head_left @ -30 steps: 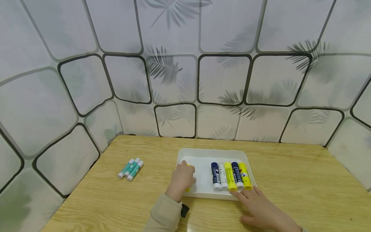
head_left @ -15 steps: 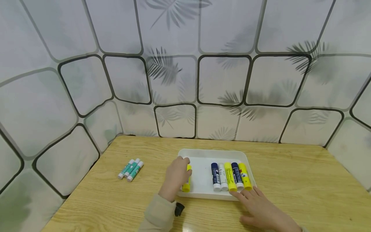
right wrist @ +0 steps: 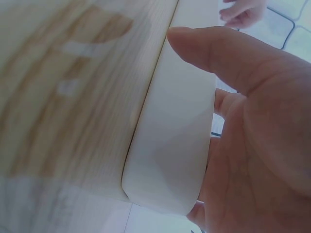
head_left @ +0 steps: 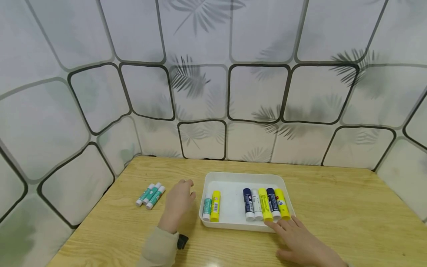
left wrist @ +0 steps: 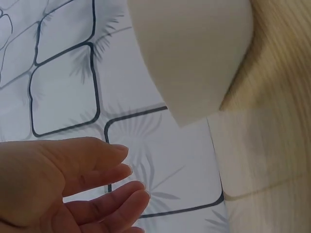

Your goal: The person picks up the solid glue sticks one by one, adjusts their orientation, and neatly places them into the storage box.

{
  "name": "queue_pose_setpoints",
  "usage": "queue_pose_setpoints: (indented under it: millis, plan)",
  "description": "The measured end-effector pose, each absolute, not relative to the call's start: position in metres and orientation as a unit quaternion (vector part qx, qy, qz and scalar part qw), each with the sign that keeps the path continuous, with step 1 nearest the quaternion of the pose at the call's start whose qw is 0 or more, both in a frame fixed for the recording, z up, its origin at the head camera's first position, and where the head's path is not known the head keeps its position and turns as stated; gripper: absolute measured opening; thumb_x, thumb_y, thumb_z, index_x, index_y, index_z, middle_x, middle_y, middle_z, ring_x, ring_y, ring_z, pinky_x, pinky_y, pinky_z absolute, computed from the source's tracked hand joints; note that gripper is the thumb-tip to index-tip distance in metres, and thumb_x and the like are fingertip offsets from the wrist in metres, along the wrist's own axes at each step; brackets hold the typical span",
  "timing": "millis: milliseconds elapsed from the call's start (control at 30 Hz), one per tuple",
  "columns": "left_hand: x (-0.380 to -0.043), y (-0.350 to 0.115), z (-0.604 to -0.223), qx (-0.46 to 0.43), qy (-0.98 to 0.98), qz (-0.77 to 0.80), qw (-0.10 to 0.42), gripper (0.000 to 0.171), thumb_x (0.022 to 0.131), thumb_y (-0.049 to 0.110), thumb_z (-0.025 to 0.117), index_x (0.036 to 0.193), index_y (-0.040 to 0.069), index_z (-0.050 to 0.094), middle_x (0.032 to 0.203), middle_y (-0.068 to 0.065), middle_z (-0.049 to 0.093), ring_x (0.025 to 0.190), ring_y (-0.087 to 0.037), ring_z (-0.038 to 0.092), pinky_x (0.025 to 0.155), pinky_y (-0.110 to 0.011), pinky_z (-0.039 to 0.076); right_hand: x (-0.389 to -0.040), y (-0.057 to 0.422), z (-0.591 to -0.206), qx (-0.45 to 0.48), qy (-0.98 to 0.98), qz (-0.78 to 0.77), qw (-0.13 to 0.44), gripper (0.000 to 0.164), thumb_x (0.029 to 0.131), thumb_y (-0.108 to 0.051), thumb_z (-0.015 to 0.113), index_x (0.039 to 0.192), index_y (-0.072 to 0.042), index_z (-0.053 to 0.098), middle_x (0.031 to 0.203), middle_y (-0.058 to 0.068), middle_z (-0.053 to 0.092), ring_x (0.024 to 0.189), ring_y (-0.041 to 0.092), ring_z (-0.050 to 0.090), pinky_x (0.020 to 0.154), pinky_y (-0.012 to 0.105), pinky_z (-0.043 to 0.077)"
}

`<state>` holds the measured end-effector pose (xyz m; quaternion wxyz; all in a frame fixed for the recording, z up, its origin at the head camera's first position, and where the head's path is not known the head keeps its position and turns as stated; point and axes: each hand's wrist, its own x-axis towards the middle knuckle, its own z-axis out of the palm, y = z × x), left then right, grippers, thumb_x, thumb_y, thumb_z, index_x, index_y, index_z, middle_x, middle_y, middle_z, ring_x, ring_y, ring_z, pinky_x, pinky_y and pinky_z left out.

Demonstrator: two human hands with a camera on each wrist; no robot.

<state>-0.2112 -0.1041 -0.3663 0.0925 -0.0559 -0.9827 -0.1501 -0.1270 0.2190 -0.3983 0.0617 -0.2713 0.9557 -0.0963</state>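
A white tray (head_left: 233, 226) holds glue sticks in two groups. On its left side lie a teal-and-white glue stick (head_left: 207, 208) and a yellow glue stick (head_left: 215, 207), side by side. To the right is a row of several more, among them a dark blue glue stick (head_left: 248, 204) and a white glue stick (head_left: 256, 204). My left hand (head_left: 178, 204), with loosely bent fingers and nothing in them, hovers left of the tray. My right hand (head_left: 300, 237) rests at the tray's near right rim, fingers extended over the edge; in the right wrist view its thumb is spread from the fingers.
Three teal-and-white glue sticks (head_left: 151, 194) lie together on the wooden table (head_left: 350, 207), left of my left hand. A patterned curtain (head_left: 207, 92) hangs behind the table and along both sides.
My left hand has let go of the yellow glue stick and moved left out of the tray, uncovering the teal-and-white one beside it. My right hand has stayed in place.
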Motion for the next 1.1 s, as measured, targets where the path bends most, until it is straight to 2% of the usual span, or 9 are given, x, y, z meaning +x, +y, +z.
queue_pose_setpoints:
  millis: [200, 467, 700, 1100]
  plan:
    - [-0.209, -0.131, -0.368, -0.039, -0.984, -0.143, 0.094, 0.028, 0.079, 0.015, 0.066, 0.104, 0.003, 0.061, 0.095, -0.013, 0.059, 0.054, -0.015, 0.049, 0.041, -0.026, 0.040, -0.127, 0.219, -0.399, -0.272, 0.956, -0.096, 0.061, 0.064, 0.075, -0.033, 0.063, 0.131, -0.012, 0.041, 0.117, 0.004, 0.048, 0.111, 0.025, 0.043, 0.097, 0.058, 0.016]
    - [-0.211, -0.158, -0.364, 0.002, -0.986, -0.159, 0.054, 0.031, 0.081, 0.014, 0.063, 0.108, 0.000, 0.058, 0.104, -0.019, 0.056, 0.057, -0.018, 0.050, 0.044, -0.029, 0.042, -0.127, 0.220, -0.399, -0.274, 0.956, -0.093, 0.055, 0.065, 0.075, -0.033, 0.064, 0.131, -0.012, 0.041, 0.117, 0.003, 0.048, 0.111, 0.024, 0.043, 0.097, 0.057, 0.016]
    - [-0.215, -0.177, -0.369, 0.029, -0.985, -0.163, 0.039, 0.030, 0.083, 0.014, 0.060, 0.108, -0.001, 0.057, 0.098, -0.017, 0.058, 0.066, -0.021, 0.054, 0.047, -0.033, 0.043, -0.127, 0.219, -0.399, -0.274, 0.954, -0.097, 0.067, 0.065, 0.076, -0.036, 0.063, 0.132, -0.013, 0.040, 0.119, 0.005, 0.048, 0.112, 0.026, 0.043, 0.097, 0.058, 0.016]
    - [-0.221, -0.191, -0.376, 0.058, -0.982, -0.178, 0.014, 0.030, 0.083, 0.011, 0.059, 0.107, -0.005, 0.056, 0.091, -0.017, 0.058, 0.066, -0.022, 0.053, 0.049, -0.032, 0.043, -0.127, 0.220, -0.398, -0.270, 0.955, -0.101, 0.071, 0.065, 0.076, -0.036, 0.063, 0.133, -0.014, 0.039, 0.119, 0.005, 0.048, 0.113, 0.026, 0.042, 0.097, 0.058, 0.015]
